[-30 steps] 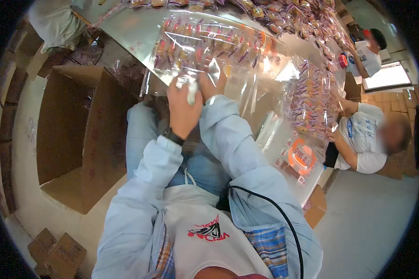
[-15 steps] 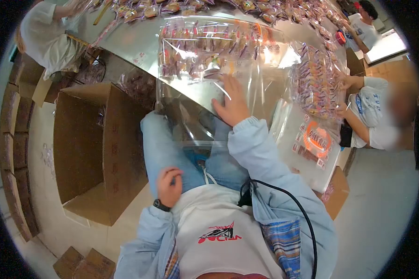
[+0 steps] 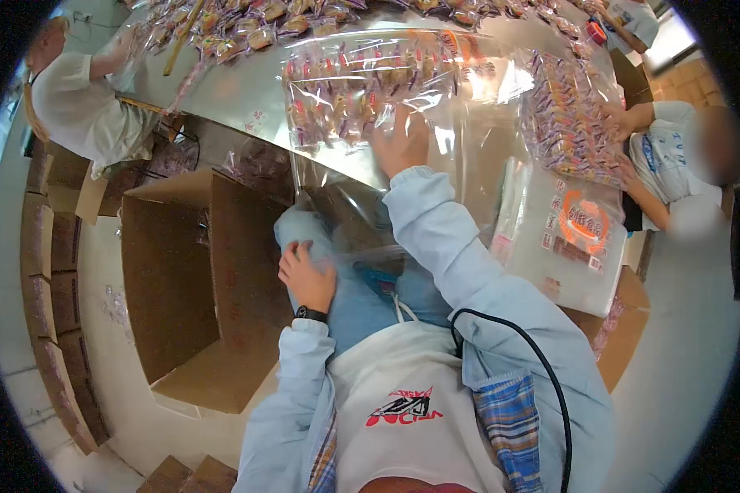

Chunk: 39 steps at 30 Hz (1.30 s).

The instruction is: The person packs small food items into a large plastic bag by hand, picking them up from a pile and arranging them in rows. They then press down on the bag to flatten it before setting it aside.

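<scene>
Clear plastic bag (image 3: 378, 86) packed with small wrapped snacks (image 3: 329, 115) lies on steel table (image 3: 226, 78), empty mouth end drooping over the edge to the lap. Right hand (image 3: 399, 148) flat on it, fingers apart. Left hand (image 3: 307, 278) on thigh, fingers curled, grip on film unclear. Probably floppy, slippery, contents crushable; grab the empty neck, support underneath.

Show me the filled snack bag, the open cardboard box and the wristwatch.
filled snack bag (image 3: 345, 90), head view, on the packets inside it.
open cardboard box (image 3: 168, 287), head view, on its inside wall.
wristwatch (image 3: 310, 314), head view, on the black band.
</scene>
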### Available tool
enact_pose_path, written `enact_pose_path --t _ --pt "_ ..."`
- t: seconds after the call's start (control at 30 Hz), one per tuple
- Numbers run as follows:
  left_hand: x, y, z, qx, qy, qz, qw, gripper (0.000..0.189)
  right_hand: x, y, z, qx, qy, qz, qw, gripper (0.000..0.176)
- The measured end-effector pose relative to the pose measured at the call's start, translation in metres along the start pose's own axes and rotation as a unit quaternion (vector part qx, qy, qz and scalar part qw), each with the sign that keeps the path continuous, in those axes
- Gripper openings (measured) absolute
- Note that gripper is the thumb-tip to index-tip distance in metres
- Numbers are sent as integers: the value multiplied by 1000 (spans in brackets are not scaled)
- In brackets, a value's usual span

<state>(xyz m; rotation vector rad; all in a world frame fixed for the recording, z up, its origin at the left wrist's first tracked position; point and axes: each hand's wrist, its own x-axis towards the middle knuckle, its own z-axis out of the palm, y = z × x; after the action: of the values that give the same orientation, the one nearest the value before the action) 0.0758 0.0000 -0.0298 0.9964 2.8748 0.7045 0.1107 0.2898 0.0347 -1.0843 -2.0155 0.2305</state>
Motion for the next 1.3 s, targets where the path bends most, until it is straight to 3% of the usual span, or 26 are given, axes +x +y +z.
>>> enact_pose_path --t 0.1,0.2,0.23,0.33,0.37,0.47,0.57,0.67,0.7,0.77,0.83,0.93,1.03,1.13,1.3 --pt "14 -3 13 -3 -5 -1 1000 48 6 -17 -1 252 -76 57 963 49" --pt "29 -7 21 5 -3 -1 1000 43 6 -7 7 229 -56 -42 971 51" --pt "34 -7 20 2 -8 -4 1000 42 4 -8 3 248 -89 -23 964 52" --pt "45 -10 21 -13 -23 -11 1000 39 -1 -8 4 199 -74 -83 974 55" --pt "47 -14 22 -20 -27 -12 999 37 0 -7 5 246 -94 -67 962 58" --pt "59 -19 27 -59 -36 -31 997 33 7 -9 8 226 -138 -10 964 70" --pt "63 -16 33 -54 -33 -38 997 29 11 -14 -4 159 -191 22 968 68" --pt "61 -11 34 -25 -21 -38 999 27 7 -9 3 30 -49 -159 986 69" --pt "66 -8 34 -19 -17 -36 999 26 12 -16 -4 -14 -93 -126 988 75" --pt "76 -7 27 -5 -37 -45 998 26 17 -11 5 46 -145 -84 985 79" --pt "78 -5 28 -3 -41 -50 998 27 18 -21 0 114 -78 -50 989 76" --pt "75 -6 31 -5 -39 -55 998 28 16 -21 5 94 -37 -24 995 67" --pt "79 -4 31 0 -52 -49 997 28 19 -10 14 107 -75 -101 986 66" --pt "75 -3 31 1 -49 -51 997 29 20 -17 8 39 -25 -159 986 65" --pt "75 -3 30 -1 -37 -61 997 36 18 -16 -1 23 -53 -163 985 61"
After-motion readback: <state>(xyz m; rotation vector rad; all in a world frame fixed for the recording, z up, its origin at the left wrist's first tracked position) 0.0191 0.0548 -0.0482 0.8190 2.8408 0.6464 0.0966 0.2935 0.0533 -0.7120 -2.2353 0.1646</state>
